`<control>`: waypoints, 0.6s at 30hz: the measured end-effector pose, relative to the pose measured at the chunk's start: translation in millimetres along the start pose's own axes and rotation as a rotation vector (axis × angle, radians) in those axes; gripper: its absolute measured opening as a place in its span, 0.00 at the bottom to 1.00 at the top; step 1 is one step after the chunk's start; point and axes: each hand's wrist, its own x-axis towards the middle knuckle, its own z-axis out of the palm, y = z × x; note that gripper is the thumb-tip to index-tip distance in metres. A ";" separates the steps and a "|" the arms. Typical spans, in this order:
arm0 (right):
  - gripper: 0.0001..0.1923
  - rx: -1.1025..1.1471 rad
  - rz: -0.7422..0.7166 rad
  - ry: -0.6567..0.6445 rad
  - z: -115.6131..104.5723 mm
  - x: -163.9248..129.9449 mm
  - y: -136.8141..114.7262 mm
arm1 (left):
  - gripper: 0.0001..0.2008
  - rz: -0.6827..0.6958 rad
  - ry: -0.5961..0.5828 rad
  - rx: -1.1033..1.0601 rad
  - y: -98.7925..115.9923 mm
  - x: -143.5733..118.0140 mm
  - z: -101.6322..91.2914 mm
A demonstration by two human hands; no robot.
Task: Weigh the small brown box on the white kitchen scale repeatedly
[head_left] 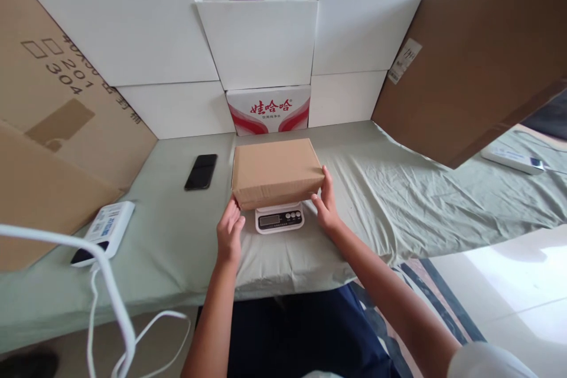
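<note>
Head view: box [275, 171] on scale [279, 218], centre frame.
Left hand [229, 231] at box's lower-left corner, fingers loose, touching or just short, can't tell. Right hand [326, 204] flat on box's right end, fingers extended, not clenched. Phone [201, 172] left of box; power bank [104, 230] lower left.

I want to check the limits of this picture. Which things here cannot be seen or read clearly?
Head view only:
- Scale: its platform is hidden under the box; the display is too small to read.
- Left hand and right hand: both touch the box's sides; the palms do not show.
- Box contents: closed, so hidden.
- Label on the right cardboard: too small to read.
- Person behind the white panels: only hair shows.
</note>
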 end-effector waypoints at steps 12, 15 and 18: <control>0.39 0.016 -0.011 0.142 -4.1 7.0 -1.5 | 0.39 0.078 -0.005 -0.033 4.1 3.0 1.8; 0.39 0.015 0.006 0.146 -4.8 8.1 -2.3 | 0.39 0.083 -0.014 -0.016 5.8 2.4 2.5; 0.38 0.023 0.002 0.115 -5.1 7.3 -4.3 | 0.40 0.079 -0.019 0.008 7.1 0.4 3.1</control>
